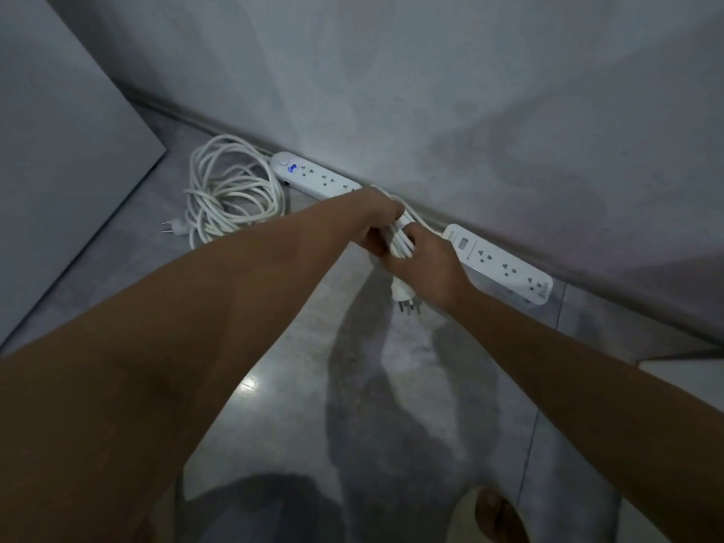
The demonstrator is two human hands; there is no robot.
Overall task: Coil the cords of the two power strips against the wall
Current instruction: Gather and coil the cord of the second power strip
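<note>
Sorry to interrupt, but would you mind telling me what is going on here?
A person is tidying two power strips lying along the wall. The left hand and right hand together grip a bunched white cord running to the right strip; its plug dangles below. The left strip has its cord in a loose coil on the floor.

Grey floor [450, 366] — two power strips [313, 176] along the wall [431, 92], one loosely coiled cord [231, 190].
</note>
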